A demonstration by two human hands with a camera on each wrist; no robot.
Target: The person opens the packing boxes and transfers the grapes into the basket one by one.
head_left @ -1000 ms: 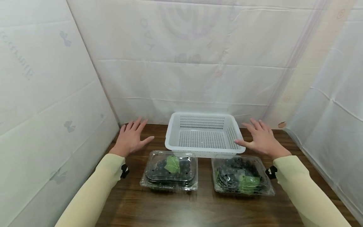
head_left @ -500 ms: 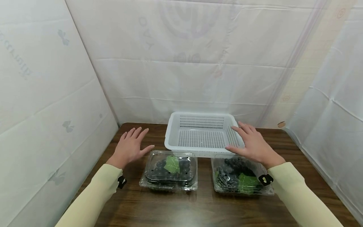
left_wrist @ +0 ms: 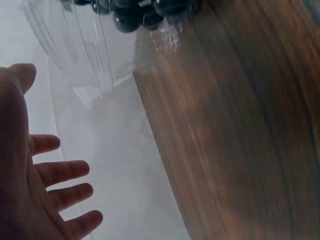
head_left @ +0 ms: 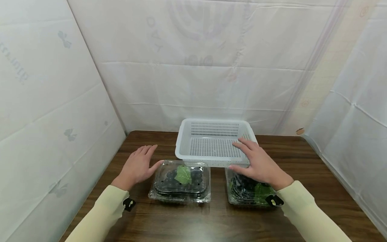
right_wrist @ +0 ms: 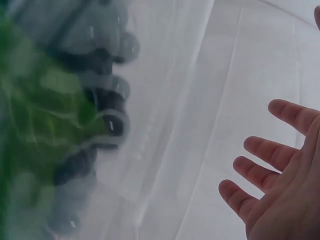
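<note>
**Left hand [head_left: 137, 168] and right hand [head_left: 257, 164] spread above the desk [head_left: 193, 222]**

The left box [head_left: 180, 189] is clear and has dark grapes [head_left: 197, 179] and a green leaf [head_left: 183, 175]. The right box [head_left: 243, 192] has dark grapes and a green leaf too. I can't tell if the leaves are inside. The boxes sit side by side, one toward each side edge of the desk. Behind them, near the back edge, is the white basket [head_left: 208, 158], with little holes.

From the head, the left thumb seems to meet a back corner of the left box, but the left wrist view shows a gap. From the head, the right hand hides part of the right box; the right wrist view shows its fingers apart, beside that box. Only the head view shows the basket.
</note>
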